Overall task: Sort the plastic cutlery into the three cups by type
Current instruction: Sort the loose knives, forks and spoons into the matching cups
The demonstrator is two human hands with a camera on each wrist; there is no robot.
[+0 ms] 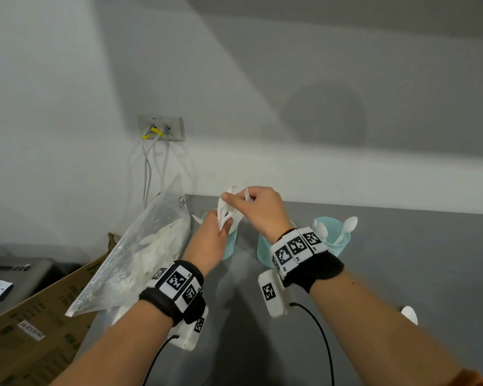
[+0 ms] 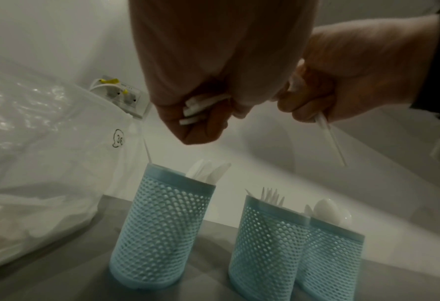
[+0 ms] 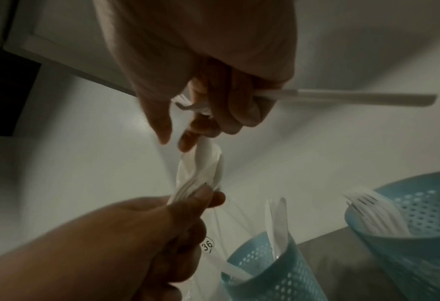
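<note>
Three teal mesh cups stand on the grey table: the left cup holds knives, the middle cup forks, the right cup spoons. My left hand grips a bundle of white cutlery above the left cup. My right hand holds a white utensil whose handle sticks out sideways. Its thumb and forefinger pinch a spoon at the top of the bundle. The middle cup is partly hidden behind my right wrist.
A clear plastic bag with more white cutlery leans against the wall at the left, over a cardboard box. A wall socket with cables is behind it. One white piece lies on the table at the right.
</note>
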